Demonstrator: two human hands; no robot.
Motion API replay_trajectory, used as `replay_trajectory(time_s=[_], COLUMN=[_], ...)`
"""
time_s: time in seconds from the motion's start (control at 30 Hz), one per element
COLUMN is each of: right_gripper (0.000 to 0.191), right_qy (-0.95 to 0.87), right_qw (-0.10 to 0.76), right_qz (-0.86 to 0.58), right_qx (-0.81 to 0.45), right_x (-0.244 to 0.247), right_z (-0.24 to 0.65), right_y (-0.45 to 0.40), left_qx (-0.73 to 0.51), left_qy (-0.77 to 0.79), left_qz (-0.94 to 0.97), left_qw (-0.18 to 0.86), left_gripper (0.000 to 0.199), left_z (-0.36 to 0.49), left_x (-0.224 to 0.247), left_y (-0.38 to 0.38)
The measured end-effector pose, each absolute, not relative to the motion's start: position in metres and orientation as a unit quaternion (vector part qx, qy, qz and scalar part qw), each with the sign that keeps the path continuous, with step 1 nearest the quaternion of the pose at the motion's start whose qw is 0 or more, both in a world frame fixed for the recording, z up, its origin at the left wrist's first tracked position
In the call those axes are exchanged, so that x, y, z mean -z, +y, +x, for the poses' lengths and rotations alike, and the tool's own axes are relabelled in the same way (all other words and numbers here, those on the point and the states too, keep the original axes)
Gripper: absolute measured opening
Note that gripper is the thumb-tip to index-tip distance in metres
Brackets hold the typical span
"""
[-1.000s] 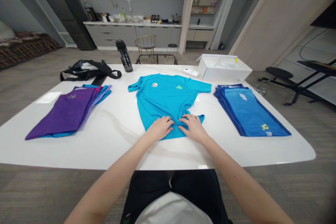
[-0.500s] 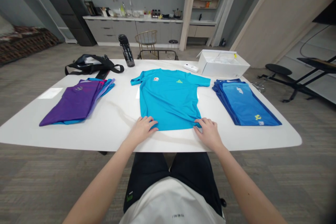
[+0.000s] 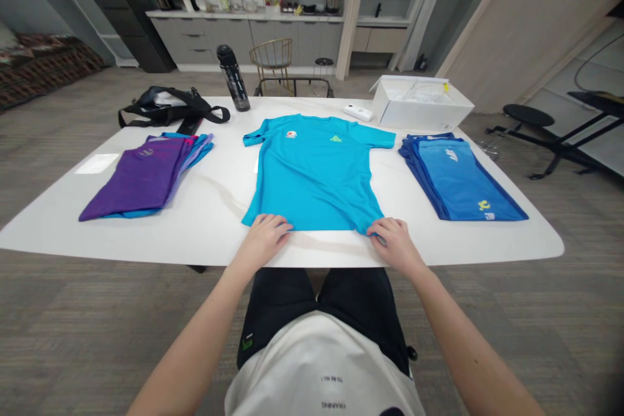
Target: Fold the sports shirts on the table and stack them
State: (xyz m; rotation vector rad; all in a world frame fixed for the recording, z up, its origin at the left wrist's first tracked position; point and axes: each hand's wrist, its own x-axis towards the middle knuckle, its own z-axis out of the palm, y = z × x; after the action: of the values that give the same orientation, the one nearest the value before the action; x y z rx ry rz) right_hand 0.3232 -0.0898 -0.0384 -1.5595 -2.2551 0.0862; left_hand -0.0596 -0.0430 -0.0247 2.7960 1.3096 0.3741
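A turquoise T-shirt lies spread front side up, collar away from me, with a small badge and a green logo on its chest. My left hand is at the near hem, its bent fingers gripping the fabric just inside the left corner. At the hem's right corner, my right hand pinches the cloth between thumb and fingers. Soft creases run across the lower right of the shirt. Part of the hem is hidden under my fingers.
Folded purple and blue clothes lie left, folded blue clothes right, on the white table. Farther back are a black bag, a dark bottle, a white remote-like object and a white box.
My right hand has moved slightly right with the hem corner, widening the shirt's bottom edge. The left hem corner now shows outside my left hand. The view has tilted down a little.
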Motion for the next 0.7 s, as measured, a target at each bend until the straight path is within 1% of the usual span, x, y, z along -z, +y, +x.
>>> replay_trajectory(time_s=[0.13,0.23,0.33,0.43,0.57,0.7], right_gripper=[0.027,0.026,0.028,0.025,0.027,0.025], right_qy=[-0.794,-0.764,-0.76,-0.766,-0.752,-0.746], right_qw=[0.234,0.256,0.22,0.177,0.163,0.147], right_qz=[-0.561,-0.592,-0.612,-0.618,-0.638,-0.649], right_qx=[-0.023,-0.01,-0.014,-0.007,0.017,0.045], right_x=[0.038,0.035,0.033,0.035,0.04,0.041], right_z=[0.328,0.337,0.344,0.348,0.353,0.356], right_y=[-0.089,-0.089,-0.094,-0.103,-0.112,-0.112], left_qx=[-0.103,-0.097,-0.087,-0.091,-0.111,-0.107], left_qy=[0.4,0.423,0.435,0.456,0.488,0.499], left_qz=[0.91,0.901,0.896,0.885,0.865,0.859], left_qw=[0.03,0.024,0.019,0.004,-0.008,-0.024], left_gripper=[0.028,0.031,0.035,0.039,0.039,0.035], left_z=[-0.03,-0.035,-0.06,-0.091,-0.119,-0.128], left_x=[0.028,0.026,0.025,0.03,0.041,0.047], left_y=[-0.034,-0.031,-0.032,-0.033,-0.03,-0.029])
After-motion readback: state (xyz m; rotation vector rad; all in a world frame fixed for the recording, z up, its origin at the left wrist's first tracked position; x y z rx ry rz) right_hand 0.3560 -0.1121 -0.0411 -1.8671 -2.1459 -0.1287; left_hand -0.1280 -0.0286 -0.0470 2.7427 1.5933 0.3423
